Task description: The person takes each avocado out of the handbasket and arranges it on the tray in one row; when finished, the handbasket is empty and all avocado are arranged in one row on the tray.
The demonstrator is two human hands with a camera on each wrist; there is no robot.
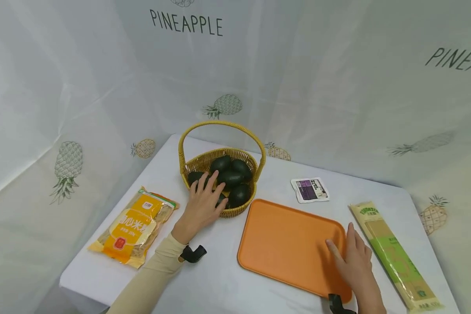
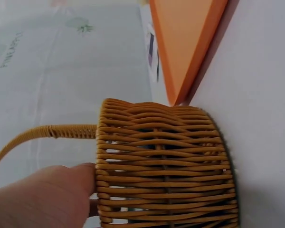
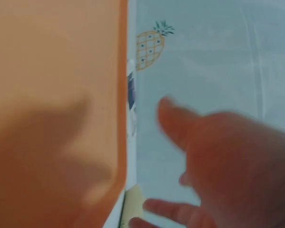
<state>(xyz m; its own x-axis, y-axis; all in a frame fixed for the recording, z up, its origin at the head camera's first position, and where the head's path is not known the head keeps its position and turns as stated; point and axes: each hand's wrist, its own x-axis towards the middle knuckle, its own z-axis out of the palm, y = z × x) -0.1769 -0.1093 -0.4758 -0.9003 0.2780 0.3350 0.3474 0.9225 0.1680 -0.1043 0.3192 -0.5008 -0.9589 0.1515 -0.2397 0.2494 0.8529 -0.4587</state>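
A yellow wicker basket (image 1: 235,212) with a tall arched handle holds several dark green avocados (image 1: 230,179). My left hand (image 1: 202,205) reaches over the basket's near left rim, its fingers spread over the avocados there. In the left wrist view, the thumb (image 2: 80,180) lies by the basket's rim (image 2: 102,156), and the fingertips are hidden behind the weave. My right hand (image 1: 355,264) hovers over the right edge of an orange tray (image 1: 286,244), fingers apart and holding nothing. The right wrist view shows the same hand (image 3: 228,156) blurred beside the tray (image 3: 57,57).
A yellow-orange packet of noodles (image 1: 133,226) lies at the table's left. Behind the tray is a small white and purple packet (image 1: 310,190). A long green and beige pack (image 1: 394,257) lies right of the tray. A pineapple-print curtain (image 1: 318,87) hangs behind the table.
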